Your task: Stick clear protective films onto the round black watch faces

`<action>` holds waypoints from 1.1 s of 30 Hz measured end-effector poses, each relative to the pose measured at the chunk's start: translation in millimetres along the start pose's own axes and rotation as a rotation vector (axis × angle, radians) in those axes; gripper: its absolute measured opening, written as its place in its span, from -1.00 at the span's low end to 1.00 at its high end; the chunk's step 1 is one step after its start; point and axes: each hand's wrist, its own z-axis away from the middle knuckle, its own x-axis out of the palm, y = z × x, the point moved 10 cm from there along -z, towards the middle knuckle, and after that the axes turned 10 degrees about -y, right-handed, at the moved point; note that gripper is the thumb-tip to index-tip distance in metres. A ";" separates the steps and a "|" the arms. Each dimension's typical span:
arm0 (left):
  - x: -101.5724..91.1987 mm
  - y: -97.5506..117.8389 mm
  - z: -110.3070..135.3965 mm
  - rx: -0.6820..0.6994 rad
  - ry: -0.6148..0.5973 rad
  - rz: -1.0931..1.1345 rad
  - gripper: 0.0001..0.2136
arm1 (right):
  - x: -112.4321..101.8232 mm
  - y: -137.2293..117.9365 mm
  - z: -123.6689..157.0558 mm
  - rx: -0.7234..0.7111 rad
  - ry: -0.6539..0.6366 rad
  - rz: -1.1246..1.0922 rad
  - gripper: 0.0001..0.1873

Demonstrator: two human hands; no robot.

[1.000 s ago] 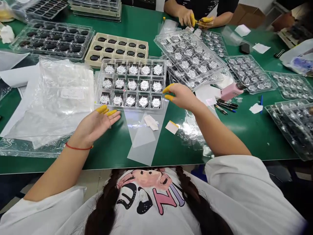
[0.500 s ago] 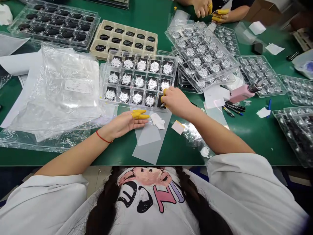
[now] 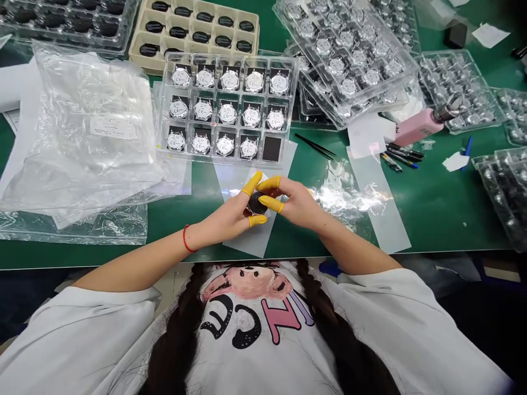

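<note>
Between my two hands is a round watch case (image 3: pixel 257 203) with its dark face turned up. My left hand (image 3: pixel 233 216), in yellow finger cots, grips it at the rim from the left. From the right, the thumb and finger of my right hand (image 3: pixel 292 200), also in yellow cots, close on it. Just beyond my hands lies a clear plastic tray (image 3: pixel 214 127) of watch cases with their silver backs up. Its front right compartment shows only a black pad (image 3: pixel 272 149). White paper and a translucent sheet (image 3: pixel 247 241) lie under my hands.
Black tweezers (image 3: pixel 316 145) lie right of the tray. Stacked clear trays (image 3: pixel 346 55) and a pink pump bottle (image 3: pixel 420 127) stand farther right, near several pens (image 3: pixel 405 156). A plastic bag (image 3: pixel 94 159) covers the left side. Behind is a beige tray (image 3: pixel 142 57) with dark round pieces.
My right hand has lifted the watch case out of the tray's front right compartment and brought it toward me. My left hand has moved right and closed on it. The view has tilted down.
</note>
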 end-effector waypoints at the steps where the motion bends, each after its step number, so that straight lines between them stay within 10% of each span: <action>1: 2.9 0.1 1.6 0.004 0.004 -0.026 -0.25 | 0.9 -8.8 2.6 -0.042 0.043 0.095 -0.87; 5: 12.8 -7.8 12.0 -0.025 0.038 -0.019 -0.32 | 2.5 -27.7 32.1 -0.163 0.140 0.356 -0.84; 10: 9.3 -24.0 33.5 -0.150 0.151 0.116 -0.43 | -95.0 54.9 118.0 0.504 0.571 0.413 -0.84; 13: 4.8 -22.7 41.5 -0.154 0.215 0.225 -0.43 | -113.8 69.9 125.1 0.605 0.603 0.506 -0.86; 21: 1.1 -5.4 54.4 -0.129 0.341 0.343 -0.45 | -5.6 49.4 -23.8 0.301 0.116 0.492 -0.84; 28: -3.2 -9.2 68.6 -0.132 0.392 0.239 -0.48 | 41.1 -47.1 15.5 -0.277 0.116 0.432 -0.85; 33: -0.8 -6.9 67.1 -0.118 0.425 0.237 -0.48 | 47.2 -49.0 16.7 -0.238 0.234 0.555 -0.74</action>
